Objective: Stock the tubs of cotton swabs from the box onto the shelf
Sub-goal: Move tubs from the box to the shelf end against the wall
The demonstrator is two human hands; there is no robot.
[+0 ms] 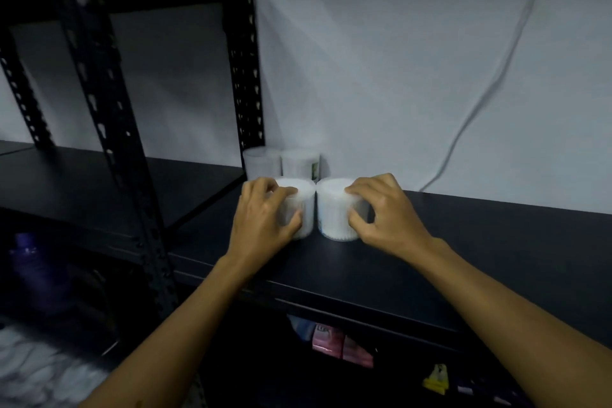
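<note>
Two clear round tubs of cotton swabs stand side by side on the black shelf [463,242]. My left hand [261,219] grips the left tub [306,205], fingers over its lid and thumb on its side. My right hand [387,212] grips the right tub [332,209] the same way. Both tubs rest upright on the shelf board and nearly touch each other. Behind them, against the wall, stand two more tubs, a left one [261,162] and a right one [299,164]. The box is not in view.
A black perforated upright [246,76] rises just behind the back tubs, and another [109,109] stands nearer on the left. A white cable [490,83] hangs down the wall. Pink packets [341,344] and a purple bottle [36,272] sit on lower levels.
</note>
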